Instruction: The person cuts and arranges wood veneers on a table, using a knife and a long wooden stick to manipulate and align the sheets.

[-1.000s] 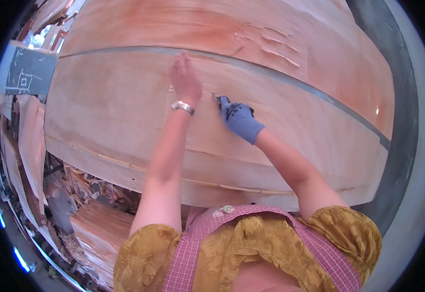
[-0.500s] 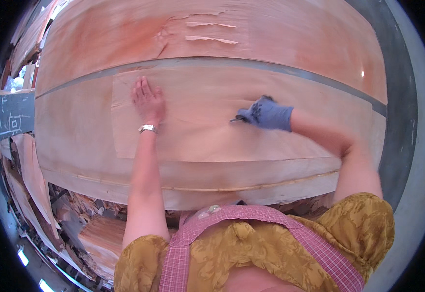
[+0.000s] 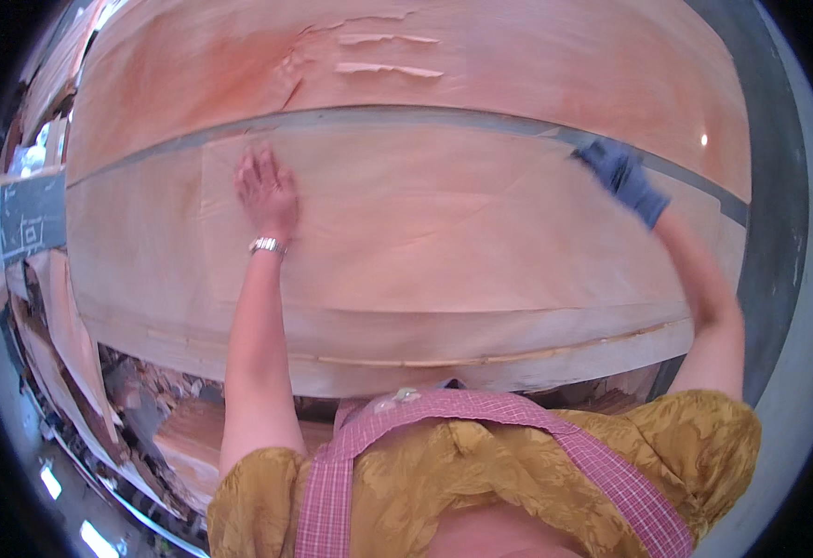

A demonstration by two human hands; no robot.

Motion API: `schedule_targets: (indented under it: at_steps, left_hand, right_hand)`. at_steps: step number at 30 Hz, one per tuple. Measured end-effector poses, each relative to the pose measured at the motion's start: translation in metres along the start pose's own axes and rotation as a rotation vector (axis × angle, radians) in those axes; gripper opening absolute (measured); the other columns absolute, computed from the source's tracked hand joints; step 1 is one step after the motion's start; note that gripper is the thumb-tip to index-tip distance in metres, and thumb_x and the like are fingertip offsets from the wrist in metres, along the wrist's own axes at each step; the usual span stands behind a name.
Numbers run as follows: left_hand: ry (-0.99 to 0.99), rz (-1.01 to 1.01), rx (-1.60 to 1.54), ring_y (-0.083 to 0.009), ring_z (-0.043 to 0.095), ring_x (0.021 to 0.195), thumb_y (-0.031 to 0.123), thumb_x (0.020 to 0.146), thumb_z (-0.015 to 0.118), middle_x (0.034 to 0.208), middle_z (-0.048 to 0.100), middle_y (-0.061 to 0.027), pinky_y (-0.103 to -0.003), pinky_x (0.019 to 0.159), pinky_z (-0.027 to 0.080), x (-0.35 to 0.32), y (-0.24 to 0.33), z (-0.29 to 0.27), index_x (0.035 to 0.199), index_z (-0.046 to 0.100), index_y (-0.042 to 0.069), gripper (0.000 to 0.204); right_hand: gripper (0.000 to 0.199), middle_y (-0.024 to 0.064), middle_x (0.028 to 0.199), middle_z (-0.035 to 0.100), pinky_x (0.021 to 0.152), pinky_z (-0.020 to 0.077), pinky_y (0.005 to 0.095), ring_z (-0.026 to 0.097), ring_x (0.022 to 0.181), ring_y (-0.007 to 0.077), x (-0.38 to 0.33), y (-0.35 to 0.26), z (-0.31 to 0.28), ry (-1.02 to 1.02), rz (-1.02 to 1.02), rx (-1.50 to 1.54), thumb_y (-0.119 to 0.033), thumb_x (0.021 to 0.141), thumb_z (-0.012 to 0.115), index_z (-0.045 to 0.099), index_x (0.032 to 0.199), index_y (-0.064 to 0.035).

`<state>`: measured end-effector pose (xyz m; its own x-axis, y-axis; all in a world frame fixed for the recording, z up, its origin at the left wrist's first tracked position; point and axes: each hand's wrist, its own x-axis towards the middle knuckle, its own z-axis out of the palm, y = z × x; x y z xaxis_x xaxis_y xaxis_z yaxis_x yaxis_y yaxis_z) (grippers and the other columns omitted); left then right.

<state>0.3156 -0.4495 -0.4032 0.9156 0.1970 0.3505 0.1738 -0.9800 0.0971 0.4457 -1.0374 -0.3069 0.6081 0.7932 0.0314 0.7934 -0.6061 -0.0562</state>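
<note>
A large pale wood veneer sheet lies across the work surface in front of me. My left hand, bare with a metal watch at the wrist, rests flat on its left part, fingers stretched away from me. My right hand wears a blue-grey glove and is over the sheet's far right edge, beside the grey strip. Its fingers are closed around a small dark object, mostly hidden in the fist and blurred; its kind does not show.
Beyond the grey strip lies a reddish veneer sheet with torn slits. A dark grey border runs down the right. Veneer scraps lie below the near edge at left. A grey marked board stands far left.
My right hand has swept from the middle of the sheet to its far right edge, still closed. My left hand stays flat, slightly further left in view.
</note>
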Motion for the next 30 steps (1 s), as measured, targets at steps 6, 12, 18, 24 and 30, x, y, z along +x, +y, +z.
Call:
schedule_targets:
  at_steps: [6,12,18,24,30]
  left_hand:
    - [-0.058,-0.052,-0.033,-0.0318,0.031,0.137,0.035,0.093,0.048,0.148,0.035,-0.0144,-0.05,0.114,0.021,0.003,-0.001,-0.008,0.145,0.039,0.019,0.055]
    - [-0.303,-0.124,-0.112,-0.035,0.024,0.139,0.042,0.093,0.046,0.15,0.032,-0.0147,-0.051,0.114,0.019,0.013,0.0,-0.034,0.146,0.038,0.019,0.058]
    - [-0.48,-0.039,-0.133,-0.0381,0.03,0.137,0.045,0.093,0.044,0.148,0.036,-0.0178,-0.051,0.112,0.024,0.031,-0.02,-0.052,0.147,0.036,0.018,0.06]
    - [-0.481,0.095,-0.168,-0.037,0.041,0.131,0.046,0.092,0.046,0.141,0.045,-0.0189,-0.051,0.109,0.03,0.041,-0.043,-0.047,0.144,0.039,0.014,0.061]
    - [-0.272,0.224,-0.071,-0.0271,0.047,0.127,0.025,0.09,0.053,0.131,0.055,-0.0141,-0.051,0.109,0.03,0.03,-0.092,-0.072,0.142,0.041,0.01,0.056]
  right_hand:
    - [0.079,0.0103,0.095,0.057,0.082,0.043,0.0439,0.057,0.087,0.0285,0.007,-0.276,0.002,-0.207,-0.01,0.398,-0.048,0.079,0.069,0.044,0.14,-0.004]
    - [0.043,0.0062,0.088,0.055,0.078,0.0434,0.0411,0.056,0.084,0.0254,-0.042,-0.331,-0.007,-0.114,0.113,0.194,-0.025,0.078,0.066,0.06,0.119,-0.0151]
    - [0.037,0.0063,0.088,0.056,0.078,0.0437,0.0438,0.055,0.088,0.0282,-0.147,-0.449,-0.088,-0.08,0.587,0.129,-0.018,0.07,0.074,0.067,0.106,-0.021]
    - [0.023,0.0143,0.1,0.057,0.08,0.0442,0.0499,0.054,0.094,0.0367,-0.352,-0.635,-0.077,-0.318,1.179,0.034,-0.019,0.075,0.073,0.067,0.097,-0.0145]
    - [0.035,0.01,0.11,0.061,0.086,0.0473,0.0466,0.057,0.112,0.0276,-0.521,-0.845,-0.043,-1.542,1.063,-0.009,-0.045,0.089,0.057,0.069,0.112,-0.0225]
